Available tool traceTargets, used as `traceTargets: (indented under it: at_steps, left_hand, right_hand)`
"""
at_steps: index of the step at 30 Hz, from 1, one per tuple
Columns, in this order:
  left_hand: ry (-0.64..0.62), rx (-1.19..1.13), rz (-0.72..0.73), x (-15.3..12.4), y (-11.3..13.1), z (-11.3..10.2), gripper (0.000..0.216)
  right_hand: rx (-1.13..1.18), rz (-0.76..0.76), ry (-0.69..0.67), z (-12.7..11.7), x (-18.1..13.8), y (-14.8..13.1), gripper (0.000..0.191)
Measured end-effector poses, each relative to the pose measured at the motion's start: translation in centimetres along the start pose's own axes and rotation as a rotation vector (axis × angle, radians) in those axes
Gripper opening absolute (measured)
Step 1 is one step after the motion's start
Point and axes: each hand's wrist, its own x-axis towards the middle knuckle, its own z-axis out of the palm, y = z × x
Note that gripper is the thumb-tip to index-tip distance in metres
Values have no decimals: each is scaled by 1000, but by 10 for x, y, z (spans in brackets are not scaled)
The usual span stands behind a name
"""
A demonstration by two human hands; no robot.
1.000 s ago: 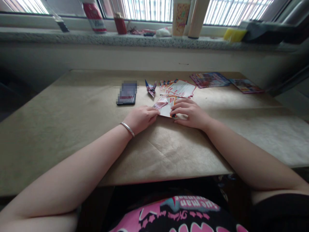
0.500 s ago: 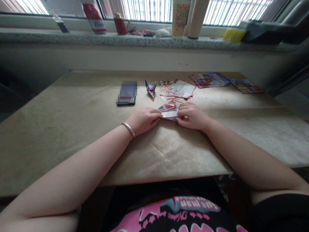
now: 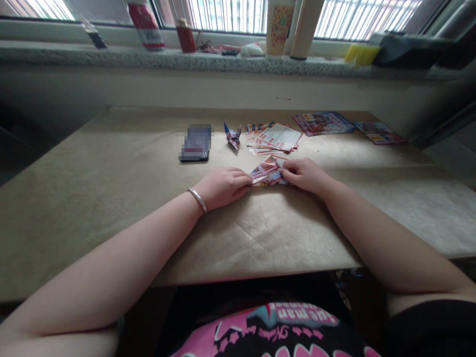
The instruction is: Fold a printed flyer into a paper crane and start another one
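A printed paper sheet (image 3: 268,172), folded into a triangle shape, lies on the brown paper-covered table (image 3: 111,188) between my hands. My left hand (image 3: 222,186), a silver bangle on its wrist, has its fingers curled and pinches the sheet's left corner. My right hand (image 3: 305,174) pinches the sheet's right edge with closed fingers. Behind the sheet sits a stack of red and white leaflets (image 3: 274,137). A small folded paper crane (image 3: 232,135) stands left of that stack.
A dark phone (image 3: 195,144) lies to the left of the crane. Two colourful booklets (image 3: 323,122) (image 3: 379,132) lie at the table's far right. The stone windowsill (image 3: 111,57) carries a red can (image 3: 145,25), cups, a bottle and a yellow sponge (image 3: 361,53).
The sheet has been folded smaller, from a flat piece into a triangle shape. My right hand shifted right and closed into a pinch on the fold; my left hand moved slightly toward me.
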Motion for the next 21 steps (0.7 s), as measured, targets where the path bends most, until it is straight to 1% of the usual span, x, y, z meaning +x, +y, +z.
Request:
traceTargets:
  at_steps: [3, 5, 8, 13, 15, 19, 21]
  left_hand:
    - [-19, -100, -32, 1, 0, 2, 21]
    - [-9, -114, -72, 1, -1, 3, 22]
    - [20, -66, -94, 1, -2, 4, 21]
    - [33, 10, -131, 2, -1, 3, 24]
    - [30, 9, -105, 2, 1, 3, 28]
    - [-19, 7, 14, 1, 2, 4, 32]
    - [-26, 0, 29, 1, 2, 5, 36]
  right_hand:
    - [-8, 8, 27, 2, 1, 1, 32]
    - [-33, 28, 43, 3, 2, 1, 33]
    - [-105, 73, 58, 5, 3, -1, 30]
    - [-251, 141, 81, 7, 5, -7, 27]
    - [-311, 172, 84, 6, 4, -9, 27]
    - [-420, 227, 49, 3, 3, -11, 27]
    - [-441, 240, 22, 1, 2, -11, 27]
